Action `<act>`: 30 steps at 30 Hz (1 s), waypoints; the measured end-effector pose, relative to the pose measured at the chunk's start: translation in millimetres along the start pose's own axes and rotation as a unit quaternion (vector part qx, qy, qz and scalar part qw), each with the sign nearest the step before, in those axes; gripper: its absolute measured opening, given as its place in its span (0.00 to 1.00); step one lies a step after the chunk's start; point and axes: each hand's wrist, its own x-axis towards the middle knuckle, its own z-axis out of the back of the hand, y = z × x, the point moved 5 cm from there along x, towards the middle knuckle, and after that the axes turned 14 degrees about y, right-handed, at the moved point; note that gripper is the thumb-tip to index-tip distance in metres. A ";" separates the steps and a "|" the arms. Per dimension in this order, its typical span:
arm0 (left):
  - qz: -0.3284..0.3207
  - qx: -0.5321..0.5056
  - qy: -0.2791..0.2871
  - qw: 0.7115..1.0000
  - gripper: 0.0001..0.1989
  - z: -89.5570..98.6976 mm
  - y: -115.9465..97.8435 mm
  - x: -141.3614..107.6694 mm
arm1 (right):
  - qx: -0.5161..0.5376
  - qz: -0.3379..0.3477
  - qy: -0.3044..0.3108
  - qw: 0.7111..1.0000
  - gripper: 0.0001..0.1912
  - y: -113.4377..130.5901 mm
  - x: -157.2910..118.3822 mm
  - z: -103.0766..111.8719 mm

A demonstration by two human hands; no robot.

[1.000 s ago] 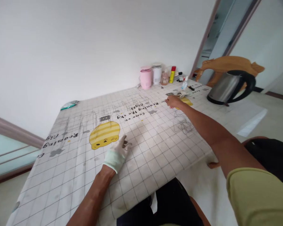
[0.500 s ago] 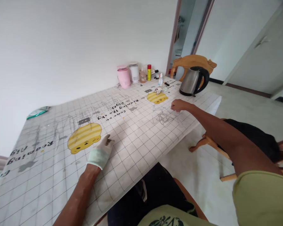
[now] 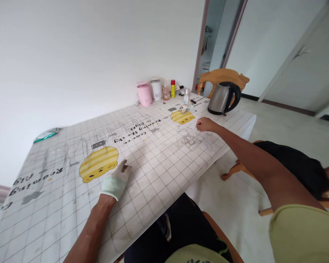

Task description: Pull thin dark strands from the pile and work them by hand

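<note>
I saw the person's left hand [image 3: 119,176] at the near side of the table [image 3: 153,171], and the right hand [image 3: 204,125] farther right, in front of the kettle [image 3: 220,99]. Two canisters [image 3: 144,95] stood by the wall [image 3: 84,65], a squat bottle [image 3: 166,94] and a can [image 3: 173,90] to their right. A small bottle [image 3: 186,96] stood between can and kettle, and behind the kettle was a chair [image 3: 222,75].

The tabletop [image 3: 153,171] is white with a dark grid, black lettering [image 3: 51,174] and yellow-striped bears [image 3: 98,163]. The glove [image 3: 120,176] is white with a pale green cuff [image 3: 109,187], the sleeve [image 3: 298,230] olive, the kettle [image 3: 218,98] silver and black.
</note>
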 end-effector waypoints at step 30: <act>-0.072 -0.463 0.007 0.883 0.19 15.6 -4.8 -22.3 | 0.014 0.431 0.028 0.902 0.05 310.7 -78.8 -182.4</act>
